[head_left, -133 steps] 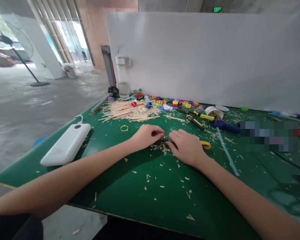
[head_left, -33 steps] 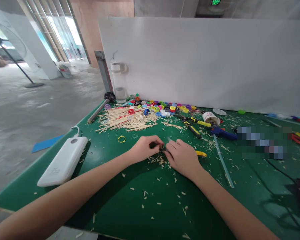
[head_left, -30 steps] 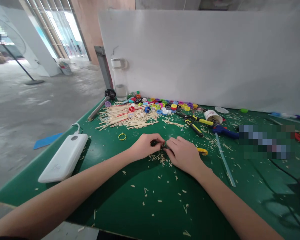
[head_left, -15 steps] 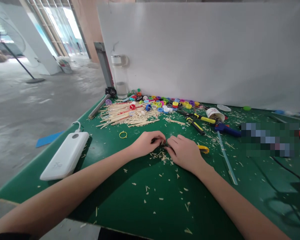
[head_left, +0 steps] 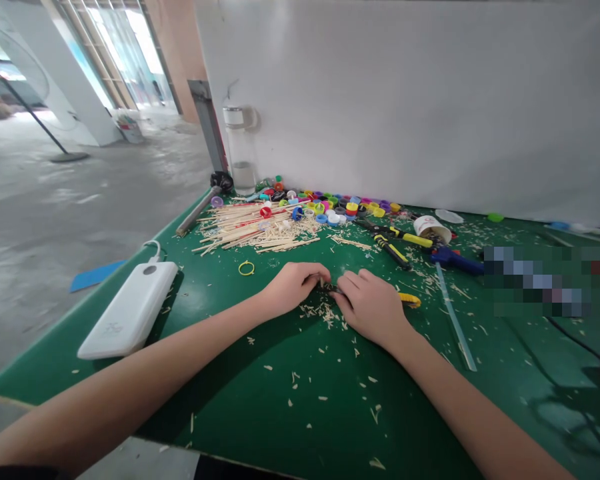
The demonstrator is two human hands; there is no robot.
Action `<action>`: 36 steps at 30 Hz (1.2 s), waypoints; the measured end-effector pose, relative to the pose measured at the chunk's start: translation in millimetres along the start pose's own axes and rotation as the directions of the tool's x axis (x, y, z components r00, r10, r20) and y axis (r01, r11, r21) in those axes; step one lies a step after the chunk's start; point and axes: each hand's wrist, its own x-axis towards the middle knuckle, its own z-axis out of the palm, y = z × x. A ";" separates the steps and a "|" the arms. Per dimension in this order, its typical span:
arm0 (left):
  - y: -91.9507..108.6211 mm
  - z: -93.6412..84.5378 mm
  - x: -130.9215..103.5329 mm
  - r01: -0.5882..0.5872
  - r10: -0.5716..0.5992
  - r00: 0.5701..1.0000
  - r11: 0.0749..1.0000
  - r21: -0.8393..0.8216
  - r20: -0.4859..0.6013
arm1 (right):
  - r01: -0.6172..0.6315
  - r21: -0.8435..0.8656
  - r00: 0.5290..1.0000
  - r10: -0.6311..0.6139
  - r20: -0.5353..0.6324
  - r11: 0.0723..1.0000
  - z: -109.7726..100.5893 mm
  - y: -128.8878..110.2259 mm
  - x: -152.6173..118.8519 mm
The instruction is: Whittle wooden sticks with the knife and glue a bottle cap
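My right hand [head_left: 373, 303] is closed around what looks like a utility knife. Its yellow end [head_left: 410, 300] sticks out behind the palm, and a dark narrow part shows between the two hands. Facing it, my left hand [head_left: 293, 287] pinches a small pale piece of wooden stick [head_left: 322, 281], mostly hidden by the fingers. The fingertips of both hands are close together, low over the table. Directly beneath them lies a little heap of wood shavings [head_left: 325, 312] on the green tabletop [head_left: 260, 413].
Wooden sticks [head_left: 240, 227] and coloured bottle caps [head_left: 350, 210] are heaped at the back. Pliers [head_left: 393, 250], a blue glue gun [head_left: 455, 260], a clear glue stick [head_left: 455, 317] and a tipped paper cup [head_left: 433, 230] lie rightward. A white power bank [head_left: 130, 310] and yellow ring [head_left: 247, 269] lie left.
Both hands stay in nearly the same place. The fingers have shifted slightly, and more of the dark part between them shows now.
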 end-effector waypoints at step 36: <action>3.9 -0.2 2.4 -0.020 0.021 1.000 0.998 -0.058 0.014 | -0.027 0.047 0.999 0.028 -0.023 0.999 -3.1 0.9 2.0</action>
